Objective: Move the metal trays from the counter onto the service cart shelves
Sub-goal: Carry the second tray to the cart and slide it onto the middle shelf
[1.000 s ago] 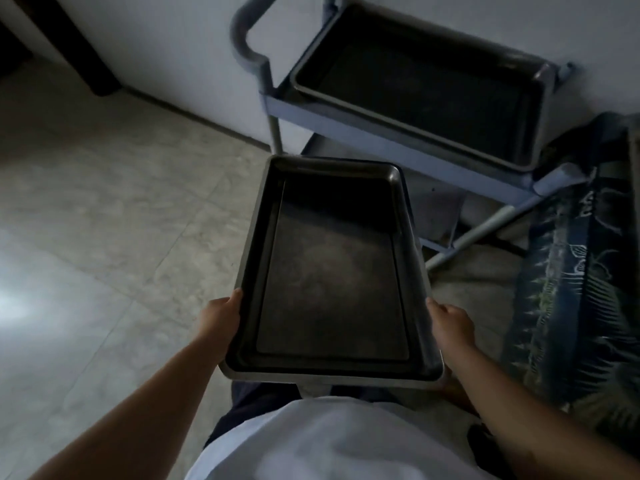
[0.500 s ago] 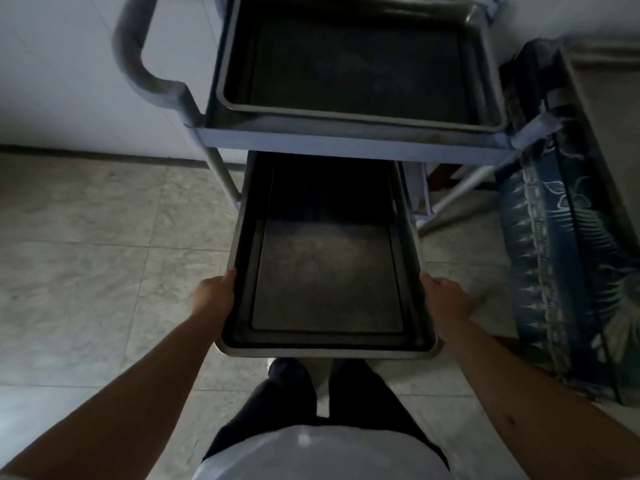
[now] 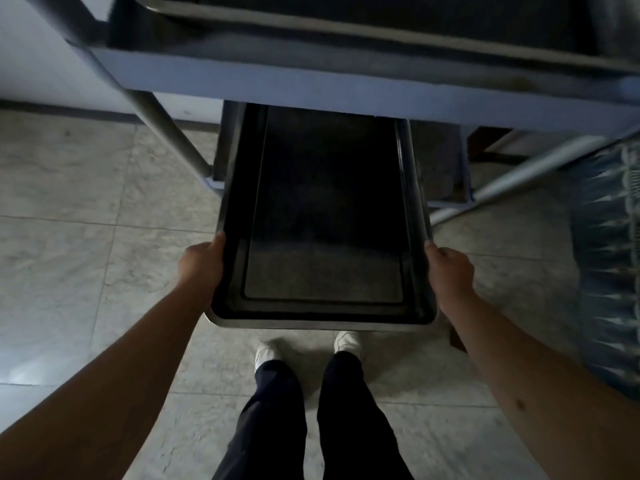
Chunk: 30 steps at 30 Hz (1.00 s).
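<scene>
I hold a dark, empty metal tray (image 3: 322, 237) level in front of me. My left hand (image 3: 201, 268) grips its left rim and my right hand (image 3: 450, 275) grips its right rim, both near the tray's near end. The tray's far end reaches under the top shelf (image 3: 311, 84) of the blue-grey service cart, above the lower shelf (image 3: 440, 174), whose right part shows beside the tray. A second metal tray (image 3: 346, 22) lies on the top shelf; only its near rim shows.
The cart's left leg (image 3: 169, 133) slants down to the tiled floor (image 3: 86, 220). Another cart leg (image 3: 540, 171) runs at the right. A blue patterned cloth (image 3: 609, 258) hangs at the right edge. My legs and white shoes (image 3: 270, 351) stand below the tray.
The tray has gone down and forward, from in front of the cart to under its top shelf. I have stepped closer, so the cart fills the top of the view.
</scene>
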Each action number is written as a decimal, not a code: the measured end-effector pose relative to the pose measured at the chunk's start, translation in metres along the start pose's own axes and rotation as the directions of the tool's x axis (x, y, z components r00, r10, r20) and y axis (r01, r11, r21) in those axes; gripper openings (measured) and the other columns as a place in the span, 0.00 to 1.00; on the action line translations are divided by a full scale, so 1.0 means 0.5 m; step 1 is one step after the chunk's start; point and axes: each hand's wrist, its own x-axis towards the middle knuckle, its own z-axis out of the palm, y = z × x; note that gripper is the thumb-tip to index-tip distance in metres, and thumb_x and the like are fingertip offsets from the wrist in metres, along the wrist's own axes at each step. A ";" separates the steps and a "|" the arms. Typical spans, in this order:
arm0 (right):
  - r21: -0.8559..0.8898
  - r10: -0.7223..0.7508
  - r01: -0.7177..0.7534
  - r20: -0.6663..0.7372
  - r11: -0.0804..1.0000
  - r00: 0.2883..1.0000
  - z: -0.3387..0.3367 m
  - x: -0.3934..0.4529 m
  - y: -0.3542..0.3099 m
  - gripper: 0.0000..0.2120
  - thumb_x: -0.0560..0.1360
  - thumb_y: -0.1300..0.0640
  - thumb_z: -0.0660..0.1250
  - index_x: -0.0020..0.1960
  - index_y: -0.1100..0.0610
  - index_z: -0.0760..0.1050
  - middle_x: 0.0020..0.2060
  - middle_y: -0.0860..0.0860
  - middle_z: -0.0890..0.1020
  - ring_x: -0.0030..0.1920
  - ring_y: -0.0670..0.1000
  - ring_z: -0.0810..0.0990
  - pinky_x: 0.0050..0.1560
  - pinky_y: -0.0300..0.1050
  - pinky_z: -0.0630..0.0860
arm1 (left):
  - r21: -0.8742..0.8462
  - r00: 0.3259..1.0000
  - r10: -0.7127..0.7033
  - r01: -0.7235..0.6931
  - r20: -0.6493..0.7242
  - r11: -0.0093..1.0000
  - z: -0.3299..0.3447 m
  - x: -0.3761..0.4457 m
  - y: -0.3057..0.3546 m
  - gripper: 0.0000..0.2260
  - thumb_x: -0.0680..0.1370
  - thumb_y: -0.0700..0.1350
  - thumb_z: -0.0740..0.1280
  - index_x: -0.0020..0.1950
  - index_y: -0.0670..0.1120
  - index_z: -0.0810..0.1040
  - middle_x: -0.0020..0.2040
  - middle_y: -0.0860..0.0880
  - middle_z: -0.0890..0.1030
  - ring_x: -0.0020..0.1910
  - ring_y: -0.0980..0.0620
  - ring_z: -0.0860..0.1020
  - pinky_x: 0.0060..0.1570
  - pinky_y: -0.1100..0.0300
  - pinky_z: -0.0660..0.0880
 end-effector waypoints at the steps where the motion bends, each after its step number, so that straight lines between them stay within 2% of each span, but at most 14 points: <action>1: 0.023 -0.001 0.001 -0.008 1.000 1.000 0.013 0.020 0.004 0.27 0.80 0.43 0.59 0.30 0.60 0.71 0.27 0.55 0.74 0.34 0.58 0.73 0.38 0.49 0.65 | -0.005 1.000 0.007 -0.007 -0.005 1.000 0.016 0.016 -0.003 0.27 0.82 0.59 0.58 0.31 0.43 0.75 0.30 0.43 0.76 0.33 0.43 0.73 0.37 0.51 0.65; 4: 0.078 -0.007 0.010 -0.031 0.997 0.999 0.044 0.071 0.014 0.26 0.78 0.43 0.62 0.28 0.57 0.68 0.27 0.54 0.73 0.34 0.56 0.73 0.37 0.48 0.66 | -0.071 1.000 0.006 -0.007 -0.020 0.997 0.056 0.049 -0.008 0.26 0.81 0.60 0.59 0.33 0.42 0.77 0.33 0.42 0.78 0.36 0.41 0.76 0.38 0.51 0.68; 8: 0.087 -0.043 0.048 -0.062 0.995 0.997 0.076 0.134 0.022 0.27 0.77 0.42 0.63 0.27 0.60 0.67 0.25 0.54 0.71 0.29 0.51 0.70 0.31 0.45 0.64 | -0.098 0.999 -0.008 0.003 -0.051 0.995 0.097 0.075 -0.009 0.25 0.79 0.61 0.58 0.36 0.43 0.78 0.39 0.40 0.81 0.42 0.39 0.78 0.44 0.48 0.72; 10: 0.094 -0.066 0.073 -0.076 0.993 0.995 0.090 0.160 0.026 0.27 0.77 0.43 0.63 0.27 0.60 0.66 0.24 0.53 0.70 0.28 0.48 0.69 0.30 0.42 0.64 | -0.131 0.998 -0.020 0.012 -0.060 0.991 0.114 0.082 -0.008 0.25 0.79 0.62 0.59 0.36 0.43 0.79 0.38 0.40 0.81 0.42 0.39 0.79 0.43 0.48 0.72; 13: 0.120 -0.111 0.121 -0.087 0.985 0.990 0.106 0.195 0.033 0.26 0.77 0.44 0.64 0.27 0.59 0.66 0.24 0.53 0.70 0.27 0.47 0.69 0.26 0.31 0.63 | -0.182 0.997 -0.028 0.014 -0.070 0.983 0.137 0.091 -0.008 0.24 0.79 0.62 0.59 0.36 0.44 0.79 0.36 0.43 0.80 0.40 0.40 0.78 0.42 0.49 0.71; 17: 0.163 -0.098 0.111 -0.082 0.980 0.992 0.121 0.238 0.042 0.26 0.77 0.44 0.65 0.27 0.59 0.67 0.24 0.51 0.70 0.25 0.43 0.71 0.25 0.29 0.63 | -0.241 0.998 -0.025 0.010 -0.061 0.970 0.175 0.105 -0.009 0.25 0.79 0.62 0.59 0.36 0.44 0.79 0.36 0.43 0.80 0.39 0.41 0.78 0.42 0.49 0.72; 20: 0.179 -0.114 0.122 -0.056 0.976 0.992 0.127 0.270 0.049 0.24 0.77 0.43 0.65 0.31 0.60 0.70 0.26 0.51 0.71 0.23 0.37 0.70 0.24 0.29 0.63 | -0.274 0.998 -0.030 0.014 -0.055 0.962 0.201 0.110 -0.012 0.26 0.79 0.62 0.58 0.40 0.41 0.80 0.40 0.39 0.82 0.44 0.37 0.80 0.47 0.44 0.76; 22: 0.179 -0.140 0.146 -0.045 0.973 0.989 0.127 0.291 0.048 0.23 0.77 0.42 0.64 0.33 0.59 0.72 0.28 0.49 0.73 0.25 0.36 0.71 0.25 0.29 0.64 | -0.341 0.997 -0.050 0.030 -0.050 0.940 0.216 0.106 -0.015 0.25 0.79 0.62 0.59 0.41 0.42 0.80 0.43 0.39 0.83 0.46 0.38 0.81 0.48 0.45 0.78; 26: 0.082 -0.223 0.225 -0.035 0.971 0.974 0.119 0.346 0.024 0.23 0.77 0.39 0.62 0.36 0.58 0.72 0.28 0.49 0.71 0.29 0.44 0.69 0.28 0.41 0.63 | -0.462 0.996 -0.087 0.070 -0.014 0.884 0.242 0.092 -0.008 0.20 0.80 0.61 0.60 0.42 0.49 0.81 0.46 0.44 0.85 0.45 0.46 0.83 0.49 0.50 0.79; 30: 0.004 -0.219 0.219 0.027 0.976 0.975 0.102 0.383 -0.020 0.25 0.77 0.37 0.60 0.35 0.58 0.70 0.28 0.50 0.72 0.30 0.48 0.70 0.30 0.43 0.63 | -0.519 0.994 -0.105 0.073 -0.031 0.851 0.262 0.077 0.007 0.20 0.81 0.60 0.59 0.44 0.47 0.82 0.46 0.44 0.84 0.45 0.47 0.83 0.48 0.51 0.80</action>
